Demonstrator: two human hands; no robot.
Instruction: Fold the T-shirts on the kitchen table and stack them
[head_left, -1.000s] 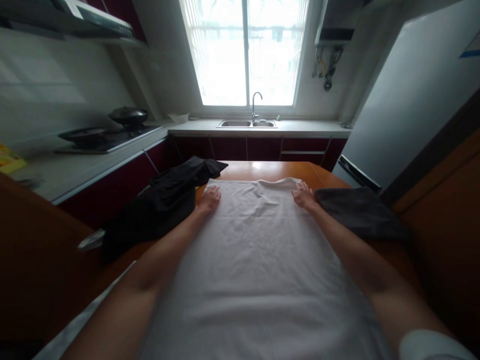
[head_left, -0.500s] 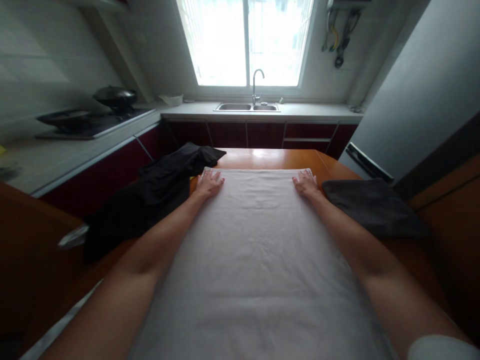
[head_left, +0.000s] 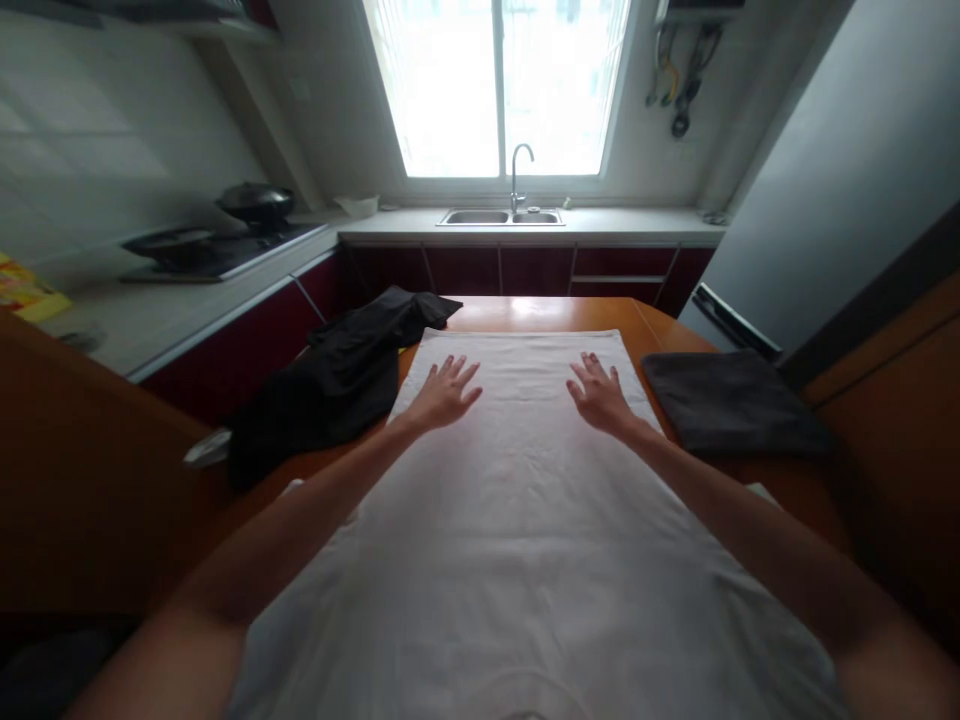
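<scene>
Both hands are out flat, fingers spread, holding nothing. The left hand (head_left: 444, 393) and right hand (head_left: 598, 394) lie palm-down on the white cloth (head_left: 517, 520), side by side with a gap between them, near its far edge. That cloth runs smooth under both forearms along the wooden table (head_left: 525, 313). Just left of the left hand, a crumpled black garment (head_left: 341, 375). Right of the right hand, a folded dark grey cloth (head_left: 731, 400). Beyond the fingertips, sink (head_left: 501, 216) and faucet (head_left: 517, 170) under the window.
</scene>
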